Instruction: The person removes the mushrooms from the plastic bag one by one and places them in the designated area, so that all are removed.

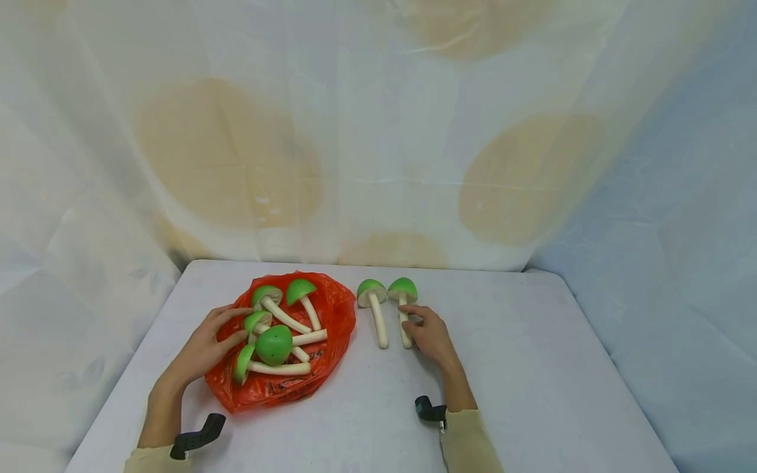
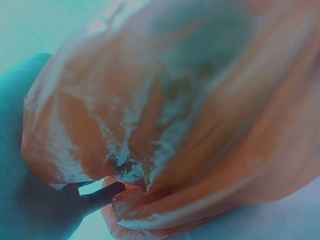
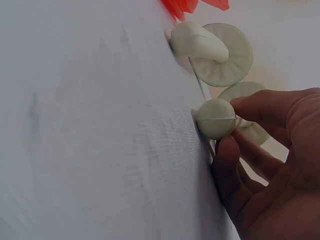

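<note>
My right hand (image 1: 432,334) has its fingers and thumb at the stem of a green-capped toy mushroom (image 1: 404,291) lying on the table; the right wrist view shows the stem's rounded end (image 3: 216,119) between the fingertips. Just left of it lies a second such mushroom (image 1: 378,318), stem toward me. My left hand (image 1: 207,345) reaches over the left edge of a red plastic bag (image 1: 331,368), its fingers extended beside the caps there. Several mushrooms (image 1: 275,345) lie on the bag. Crumpled plastic (image 2: 150,125) covers much of the left hand in the left wrist view.
The white table (image 1: 532,368) has a pale curtain (image 1: 378,131) with tan spots behind it and sheets at both sides. Black camera mounts (image 1: 198,437) sit on the wrists.
</note>
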`<state>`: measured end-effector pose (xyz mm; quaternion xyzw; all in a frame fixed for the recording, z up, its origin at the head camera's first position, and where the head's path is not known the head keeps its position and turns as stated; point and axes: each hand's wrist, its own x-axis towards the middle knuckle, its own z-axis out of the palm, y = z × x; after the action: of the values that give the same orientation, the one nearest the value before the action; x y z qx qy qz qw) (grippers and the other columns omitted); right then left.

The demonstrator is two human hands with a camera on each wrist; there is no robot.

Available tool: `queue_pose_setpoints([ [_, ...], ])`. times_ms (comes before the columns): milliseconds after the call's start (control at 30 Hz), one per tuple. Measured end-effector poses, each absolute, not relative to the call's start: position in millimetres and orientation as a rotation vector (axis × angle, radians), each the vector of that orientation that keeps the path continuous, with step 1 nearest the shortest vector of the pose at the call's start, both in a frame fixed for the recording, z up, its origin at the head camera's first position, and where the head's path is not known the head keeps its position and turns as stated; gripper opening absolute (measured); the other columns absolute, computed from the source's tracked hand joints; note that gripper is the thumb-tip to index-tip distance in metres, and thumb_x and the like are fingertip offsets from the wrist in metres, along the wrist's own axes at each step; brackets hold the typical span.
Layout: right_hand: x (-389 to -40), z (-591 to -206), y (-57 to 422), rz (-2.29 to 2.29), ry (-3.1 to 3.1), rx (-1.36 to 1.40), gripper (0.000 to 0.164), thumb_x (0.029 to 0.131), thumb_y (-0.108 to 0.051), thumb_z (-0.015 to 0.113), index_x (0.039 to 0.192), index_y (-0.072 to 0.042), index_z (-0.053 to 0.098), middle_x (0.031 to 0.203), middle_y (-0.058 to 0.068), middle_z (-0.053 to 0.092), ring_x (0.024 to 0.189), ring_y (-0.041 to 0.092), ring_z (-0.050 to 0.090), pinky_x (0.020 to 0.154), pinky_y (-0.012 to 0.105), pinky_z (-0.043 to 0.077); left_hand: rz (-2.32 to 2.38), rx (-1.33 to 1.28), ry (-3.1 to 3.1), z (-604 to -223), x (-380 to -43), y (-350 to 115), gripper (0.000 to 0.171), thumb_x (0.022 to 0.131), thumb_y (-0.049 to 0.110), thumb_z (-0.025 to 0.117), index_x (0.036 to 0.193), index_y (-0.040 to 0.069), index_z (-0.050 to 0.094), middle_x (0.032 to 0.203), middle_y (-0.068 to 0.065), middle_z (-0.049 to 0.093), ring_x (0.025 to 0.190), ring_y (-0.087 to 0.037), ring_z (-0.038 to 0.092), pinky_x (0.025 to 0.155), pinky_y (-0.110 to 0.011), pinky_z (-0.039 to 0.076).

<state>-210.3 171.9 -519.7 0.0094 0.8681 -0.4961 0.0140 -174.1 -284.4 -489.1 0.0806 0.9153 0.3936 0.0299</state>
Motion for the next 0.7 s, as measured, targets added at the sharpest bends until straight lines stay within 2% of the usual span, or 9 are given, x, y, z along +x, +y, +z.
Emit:
queue_pose_setpoints([
  [700,-209.3,-519.0,174.9,-1.57,2.676,0.008,0.033,0.092,-0.016,0.069,0.126,-0.019,0.071,0.133,0.012,0.061,0.093,0.022,0.063,0.065,0.029,0.053,1.195,0.25,2.829,-487.2,-173.5,-283.3,0.048,0.1,0.035,0.062,0.143,0.018,0.053,0.151,-0.023,0.036,0.139,-0.049,0.033,0.101,-0.076,0.036],
])
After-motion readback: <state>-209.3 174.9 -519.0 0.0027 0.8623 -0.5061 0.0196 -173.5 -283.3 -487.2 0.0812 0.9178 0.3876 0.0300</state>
